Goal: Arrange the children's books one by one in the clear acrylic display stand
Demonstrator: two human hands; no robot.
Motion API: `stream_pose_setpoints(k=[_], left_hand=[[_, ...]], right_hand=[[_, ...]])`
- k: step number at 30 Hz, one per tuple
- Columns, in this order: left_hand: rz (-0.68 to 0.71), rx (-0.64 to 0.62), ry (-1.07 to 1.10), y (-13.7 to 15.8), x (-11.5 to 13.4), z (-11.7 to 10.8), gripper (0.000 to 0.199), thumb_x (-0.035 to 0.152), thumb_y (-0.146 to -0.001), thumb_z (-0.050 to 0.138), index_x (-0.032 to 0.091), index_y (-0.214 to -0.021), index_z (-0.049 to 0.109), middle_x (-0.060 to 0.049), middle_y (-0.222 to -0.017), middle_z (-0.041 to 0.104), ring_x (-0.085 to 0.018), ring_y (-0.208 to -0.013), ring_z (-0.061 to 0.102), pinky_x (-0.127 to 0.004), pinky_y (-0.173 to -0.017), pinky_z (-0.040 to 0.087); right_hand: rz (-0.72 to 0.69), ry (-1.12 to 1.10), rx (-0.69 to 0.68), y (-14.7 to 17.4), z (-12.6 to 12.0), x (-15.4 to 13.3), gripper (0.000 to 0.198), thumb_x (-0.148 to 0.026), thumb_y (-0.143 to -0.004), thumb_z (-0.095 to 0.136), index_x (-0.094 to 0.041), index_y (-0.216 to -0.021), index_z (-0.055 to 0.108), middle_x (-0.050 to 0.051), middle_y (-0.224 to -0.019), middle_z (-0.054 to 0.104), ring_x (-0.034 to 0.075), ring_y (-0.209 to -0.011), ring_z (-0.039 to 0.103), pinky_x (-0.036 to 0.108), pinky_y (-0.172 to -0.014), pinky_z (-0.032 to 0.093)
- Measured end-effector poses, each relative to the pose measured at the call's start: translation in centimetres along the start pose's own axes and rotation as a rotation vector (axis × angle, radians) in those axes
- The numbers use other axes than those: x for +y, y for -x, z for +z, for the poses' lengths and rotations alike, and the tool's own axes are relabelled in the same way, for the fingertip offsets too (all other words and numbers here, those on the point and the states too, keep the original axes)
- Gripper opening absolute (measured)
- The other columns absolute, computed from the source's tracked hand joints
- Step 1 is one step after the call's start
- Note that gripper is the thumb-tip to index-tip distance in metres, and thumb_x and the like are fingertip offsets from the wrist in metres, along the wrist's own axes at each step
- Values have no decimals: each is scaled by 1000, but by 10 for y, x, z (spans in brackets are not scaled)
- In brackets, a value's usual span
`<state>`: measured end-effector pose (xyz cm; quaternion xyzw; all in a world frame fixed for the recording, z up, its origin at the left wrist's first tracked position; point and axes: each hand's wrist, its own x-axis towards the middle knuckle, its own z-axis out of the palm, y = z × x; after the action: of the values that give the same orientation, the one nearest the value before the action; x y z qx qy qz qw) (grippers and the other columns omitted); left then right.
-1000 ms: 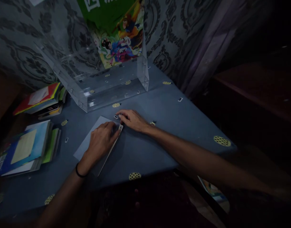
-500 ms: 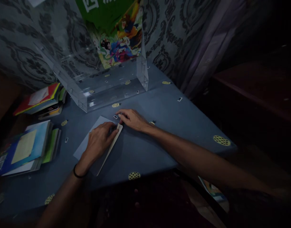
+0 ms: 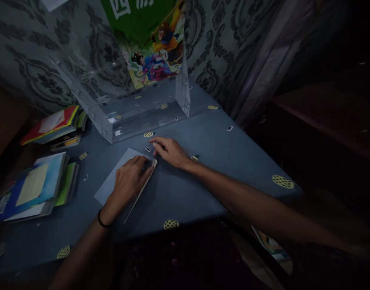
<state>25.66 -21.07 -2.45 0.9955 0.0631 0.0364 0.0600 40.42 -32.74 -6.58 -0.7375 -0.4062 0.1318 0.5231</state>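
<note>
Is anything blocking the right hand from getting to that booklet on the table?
Nothing visible stands between the right hand and the booklet: its fingers are close by the far corner, though I can't tell whether they touch. The left hand lies over part of the booklet.

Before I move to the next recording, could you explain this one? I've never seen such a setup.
There's no machine: these are a person's bare hands, seen from a head-worn camera looking forward and down. The left hand, with a black wristband, rests on what looks like a thin, pale booklet, thumb along its edge. The right hand is beside its far corner; whether it touches, I can't tell. On the blue-grey patterned tablecloth are a red-topped book stack, a blue-topped one and a clear plastic rack.
</note>
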Motion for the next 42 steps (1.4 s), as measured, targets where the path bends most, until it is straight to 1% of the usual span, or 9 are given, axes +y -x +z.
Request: stream_pose_setpoints(k=[5, 10, 15, 19, 22, 26, 33, 38, 42], left_hand=[[-45, -24, -113, 3, 9, 6, 22, 36, -97, 56, 21, -113, 60, -6, -116, 68, -25, -101, 67, -32, -71, 52], [-23, 12, -92, 7, 4, 13, 29, 38, -96, 57, 21, -119, 58, -8, -126, 65, -26, -107, 66, -36, -78, 57], [82, 39, 110, 17, -41, 11, 26, 35, -100, 49, 22, -121, 59, -7, -132, 64, -24, -120, 61, -40, -99, 52], [-73, 64, 56, 36, -78, 3, 29, 34, -100, 46, 22, -122, 60, -9, -128, 64, -27, -114, 63, -44, -95, 54], [-136, 82, 21, 51, -89, 1, 30, 33, -100, 45, 23, -122, 62, -8, -116, 67, -26, -105, 65, -42, -89, 54], [-192, 99, -16, 63, -87, 6, 31, 33, -99, 46, 21, -121, 63, -8, -105, 65, -25, -95, 64, -38, -82, 54], [-175, 159, -24, 62, -83, 11, 29, 31, -99, 44, 19, -117, 64, -8, -97, 63, -23, -90, 61, -37, -81, 53], [-174, 153, -169, 65, -64, 8, 24, 26, -100, 45, 19, -112, 64, -13, -112, 64, -27, -100, 59, -45, -89, 51], [73, 96, 2, 80, -33, 12, 28, 37, -100, 50, 20, -120, 61, -12, -124, 62, -27, -112, 58, -45, -95, 50]], right_hand=[[-147, 59, -32, 5, 0, -3, 29, -19, -98, 48, -17, -118, 70, 0, -72, 72, 15, -72, 66, 29, -79, 47], [-298, 318, -134, 6, 4, 4, 30, -19, -98, 48, -17, -116, 71, 7, -97, 77, 20, -91, 69, 35, -91, 46], [-375, 424, -137, 8, 6, 8, 30, -20, -98, 49, -19, -118, 72, 5, -87, 77, 19, -80, 69, 35, -88, 46], [-384, 493, -127, 15, 9, 2, 31, -21, -96, 50, -18, -119, 71, 4, -72, 73, 17, -65, 64, 33, -77, 49], [-434, 523, -137, 18, 12, -2, 32, -19, -96, 49, -18, -120, 70, 5, -74, 73, 17, -65, 64, 32, -75, 50], [-485, 537, -136, 11, 15, 1, 29, -18, -97, 48, -16, -114, 71, 8, -82, 74, 20, -76, 67, 37, -85, 51], [-384, 465, -184, -16, 18, 13, 32, -17, -98, 45, -15, -120, 68, 12, -99, 74, 25, -95, 66, 41, -88, 52], [-393, 381, -184, -20, 22, 22, 34, -18, -97, 46, -18, -124, 67, 11, -117, 72, 26, -113, 62, 46, -101, 47], [-384, 400, -188, -18, 23, 25, 35, -21, -97, 47, -18, -126, 67, 12, -121, 71, 27, -115, 61, 47, -104, 44]])
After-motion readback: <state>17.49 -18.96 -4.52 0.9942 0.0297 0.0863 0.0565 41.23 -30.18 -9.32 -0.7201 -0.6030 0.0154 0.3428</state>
